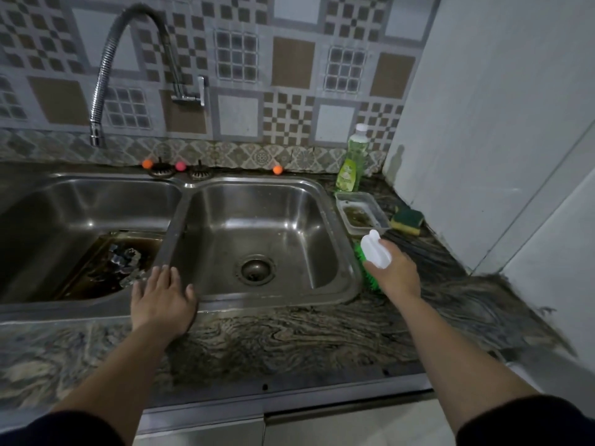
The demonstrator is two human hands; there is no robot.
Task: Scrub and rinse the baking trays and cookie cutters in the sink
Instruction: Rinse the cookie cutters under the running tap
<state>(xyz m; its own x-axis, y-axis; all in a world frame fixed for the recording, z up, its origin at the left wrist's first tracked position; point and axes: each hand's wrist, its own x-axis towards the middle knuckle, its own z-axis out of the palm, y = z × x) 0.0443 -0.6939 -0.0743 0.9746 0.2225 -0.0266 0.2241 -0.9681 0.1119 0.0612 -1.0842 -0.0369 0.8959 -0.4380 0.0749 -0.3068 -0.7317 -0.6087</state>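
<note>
Right now the right hand (pixel 394 275) grips a scrub brush (pixel 375 252) over the marbled counter (pixel 289 336), left hand (pixel 162 300) flat.

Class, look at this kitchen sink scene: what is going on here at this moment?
A person stands at a double sink. The right hand grips a white-handled scrub brush with green bristles at the counter beside the right basin. The left hand rests open on the sink's front edge. Dirty trays and cutters lie in the left basin. The faucet shows no water running.
</note>
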